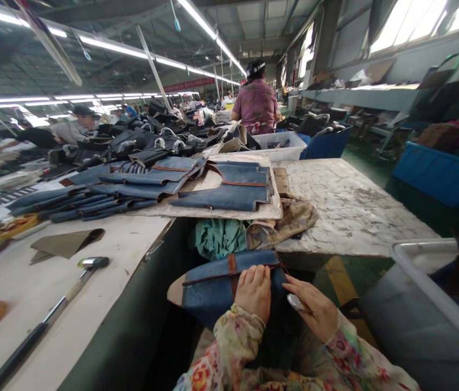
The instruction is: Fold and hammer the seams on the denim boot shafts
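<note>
A blue leather bag piece (209, 285) with brown trim and a brown strap lies over my lap, its pale pointed end to the left. My left hand (254, 290) is closed over its upper side, fingers together on the leather by the strap. At the piece's right end, my right hand (314, 309) has its fingertips on the edge. A small shiny pale tool (295, 302) sits tucked under the fingers of that hand; its kind is mostly hidden. Just beyond the piece are a crumpled green cloth (220, 238) and a brown patterned cloth (294, 220).
Stacked blue leather panels (229, 193) cover the table ahead. A hammer (54, 312) and an olive scrap (67, 244) lie on the left table. A grey bin (428, 304) stands close at right, with a blue crate (441, 174) farther off. A co-worker (257, 103) sits ahead.
</note>
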Demonstrator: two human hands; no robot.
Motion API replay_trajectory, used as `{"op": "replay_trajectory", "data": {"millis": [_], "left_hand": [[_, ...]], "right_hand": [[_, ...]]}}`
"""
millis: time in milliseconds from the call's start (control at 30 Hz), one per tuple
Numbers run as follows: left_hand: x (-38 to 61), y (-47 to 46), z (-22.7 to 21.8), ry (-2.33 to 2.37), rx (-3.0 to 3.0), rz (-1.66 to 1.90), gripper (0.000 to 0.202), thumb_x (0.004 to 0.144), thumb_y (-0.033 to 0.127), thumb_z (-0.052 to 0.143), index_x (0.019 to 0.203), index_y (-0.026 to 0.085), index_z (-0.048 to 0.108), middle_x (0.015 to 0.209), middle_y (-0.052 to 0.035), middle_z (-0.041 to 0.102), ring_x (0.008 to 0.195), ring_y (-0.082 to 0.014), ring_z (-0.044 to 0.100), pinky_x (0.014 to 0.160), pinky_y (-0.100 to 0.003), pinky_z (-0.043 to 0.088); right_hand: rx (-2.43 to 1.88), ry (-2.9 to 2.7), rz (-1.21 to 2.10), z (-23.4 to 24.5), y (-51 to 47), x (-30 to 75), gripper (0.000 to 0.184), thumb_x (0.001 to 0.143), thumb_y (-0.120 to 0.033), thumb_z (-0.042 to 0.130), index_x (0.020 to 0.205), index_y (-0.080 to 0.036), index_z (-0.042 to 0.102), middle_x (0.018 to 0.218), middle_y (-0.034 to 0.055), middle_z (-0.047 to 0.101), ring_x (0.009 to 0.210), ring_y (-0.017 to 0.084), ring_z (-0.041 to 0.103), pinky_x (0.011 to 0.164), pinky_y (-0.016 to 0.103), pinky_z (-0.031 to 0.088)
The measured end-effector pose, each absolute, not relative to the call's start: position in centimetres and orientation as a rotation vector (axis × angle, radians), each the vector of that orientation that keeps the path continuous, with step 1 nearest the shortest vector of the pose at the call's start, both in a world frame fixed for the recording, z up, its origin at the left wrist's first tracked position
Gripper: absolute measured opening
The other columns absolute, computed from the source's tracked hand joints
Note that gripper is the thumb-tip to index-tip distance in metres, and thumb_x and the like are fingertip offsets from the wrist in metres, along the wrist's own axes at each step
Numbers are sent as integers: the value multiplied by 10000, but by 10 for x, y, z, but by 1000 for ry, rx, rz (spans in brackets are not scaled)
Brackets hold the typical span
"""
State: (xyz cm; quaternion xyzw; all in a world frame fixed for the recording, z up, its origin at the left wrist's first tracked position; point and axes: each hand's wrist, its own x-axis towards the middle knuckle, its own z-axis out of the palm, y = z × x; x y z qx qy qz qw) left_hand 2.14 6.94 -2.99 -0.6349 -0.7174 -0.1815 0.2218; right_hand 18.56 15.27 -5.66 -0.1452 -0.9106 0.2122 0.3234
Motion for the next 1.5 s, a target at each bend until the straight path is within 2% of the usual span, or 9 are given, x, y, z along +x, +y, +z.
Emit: {"op": "replay_trajectory", "data": {"millis": [167, 300, 400, 600, 767, 1000, 1267, 1500], "left_hand": [[29, 85, -30, -2012, -1850, -497, 317, 810, 208, 461, 1118, 143, 501, 1031, -31, 585, 964, -176, 494, 827, -313, 417], [31, 92, -29, -2019, -1903, -555, 335, 831, 295, 443, 1141, 174, 480, 1021, -19, 585, 955, -176, 488, 796, -334, 402], [29, 96, -28, -2035, -1907, -553, 332, 847, 321, 412, 1151, 201, 469, 1028, -14, 581, 954, -180, 482, 771, -358, 385], [25, 94, -26, -2049, -1956, -556, 329, 855, 298, 398, 1158, 185, 462, 1048, -9, 576, 959, -174, 474, 785, -352, 380], [16, 83, -26, -2055, -1925, -599, 321, 845, 243, 408, 1149, 168, 481, 1070, -10, 579, 980, -175, 476, 853, -332, 385], [3, 67, -25, -2022, -1875, -626, 304, 829, 201, 432, 1115, 145, 521, 1023, -34, 612, 946, -180, 511, 850, -331, 421], [-18, 40, -24, -1998, -1810, -600, 302, 817, 169, 432, 1094, 126, 543, 1024, -56, 620, 957, -200, 522, 857, -352, 428], [-35, 12, -21, -2076, -1716, -569, 327, 831, 199, 415, 1138, 159, 522, 1139, -36, 579, 1066, -193, 482, 939, -359, 369]], "right_hand": [[-434, -2392, 596, -46, 159, 186, 340, 865, -268, 372, 1171, -176, 487, 1231, 98, 463, 1119, 187, 449, 914, 301, 423], [-634, -2347, 576, -35, 177, 187, 406, 876, -328, 382, 1248, -164, 397, 1014, 89, 557, 902, 167, 558, 788, 274, 475], [-702, -2454, 473, -31, 190, 186, 492, 891, -359, 334, 1326, -132, 293, 916, 87, 555, 825, 176, 552, 777, 311, 465], [-656, -2517, 269, -20, 191, 168, 371, 895, -285, 340, 1190, -113, 485, 1014, 107, 516, 946, 212, 473, 846, 368, 405], [-554, -2503, 260, -10, 183, 157, 299, 882, -235, 379, 1113, -128, 535, 1002, 87, 529, 948, 205, 461, 841, 353, 409], [-505, -2529, 289, -18, 168, 139, 299, 878, -173, 366, 1134, -135, 516, 1001, 86, 533, 948, 204, 456, 840, 351, 433], [-443, -2607, 248, -14, 146, 109, 302, 863, -139, 369, 1104, -63, 536, 962, 119, 538, 917, 220, 448, 803, 357, 462], [-349, -2723, 148, -15, 125, 80, 325, 843, -110, 396, 1141, -39, 504, 1015, 137, 537, 927, 233, 456, 812, 360, 463]]}}
